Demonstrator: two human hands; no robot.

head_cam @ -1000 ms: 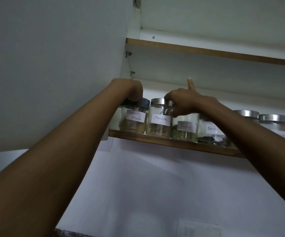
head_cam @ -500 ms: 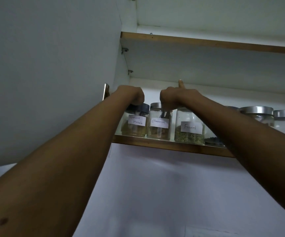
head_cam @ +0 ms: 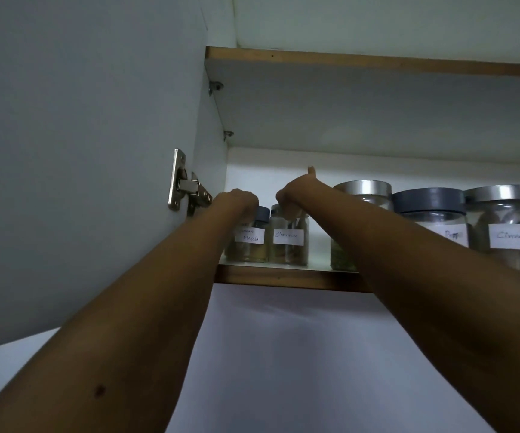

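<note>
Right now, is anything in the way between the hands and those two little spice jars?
Nothing visible is. The left hand grips the top of the dark-lidded glass jar labelled Masala, and the right hand grips the top of the glass jar labelled Cinnamon.

The frame is rendering dim and underexposed, with a cool grey-blue cast. The brightest zone is sitting on the white rear cupboard wall (head_cam: 377, 170), directly behind the grip, so the left hand (head_cam: 236, 201) and right hand (head_cam: 296, 192) are reading as dark shapes. The grey-lidded clear glass jar (head_cam: 252, 250) and the neighbouring clear glass jar (head_cam: 288, 253) that they are gripping are showing murky contents. Left of the grip, the polished steel door hinge (head_cam: 179, 182) is catching a sharp glint. Right of it, the brushed silver jar lids (head_cam: 363, 187) are showing soft glare. Above, the grey shelf underside (head_cam: 377, 114) is lying in flat shadow. The white paper labels (head_cam: 516, 240) furthest right of the grip are smearing and leaning with wide-angle distortion.
</note>
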